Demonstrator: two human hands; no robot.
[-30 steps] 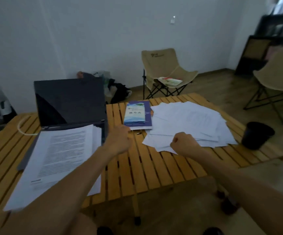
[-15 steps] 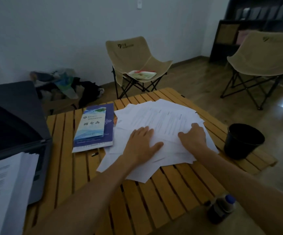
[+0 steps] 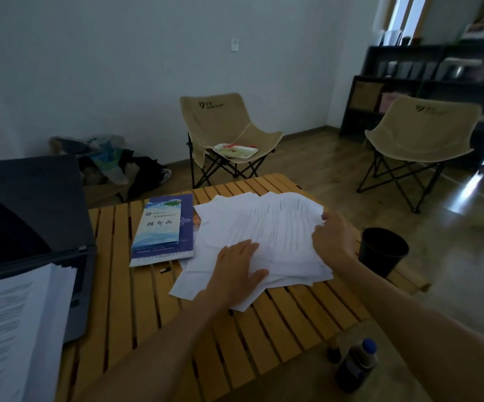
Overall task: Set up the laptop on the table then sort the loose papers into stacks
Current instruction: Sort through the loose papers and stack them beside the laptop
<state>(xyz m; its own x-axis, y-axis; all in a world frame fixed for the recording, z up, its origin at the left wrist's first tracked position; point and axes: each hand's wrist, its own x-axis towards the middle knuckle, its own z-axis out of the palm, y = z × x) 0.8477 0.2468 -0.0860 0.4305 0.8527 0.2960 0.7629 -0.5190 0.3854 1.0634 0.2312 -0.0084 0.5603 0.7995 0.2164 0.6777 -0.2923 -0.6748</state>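
From my feed I see two bare forearms reaching in from the bottom edge, both over the slatted bench (image 3: 136, 300). No sleeves show on either arm; they are uncovered from the frame edge to the wrists. My left hand (image 3: 236, 271) wears no glove, ring or watch that I can make out, and my right hand (image 3: 332, 235) is likewise bare, with no band at the wrist. The dim light hides finer detail such as nails.
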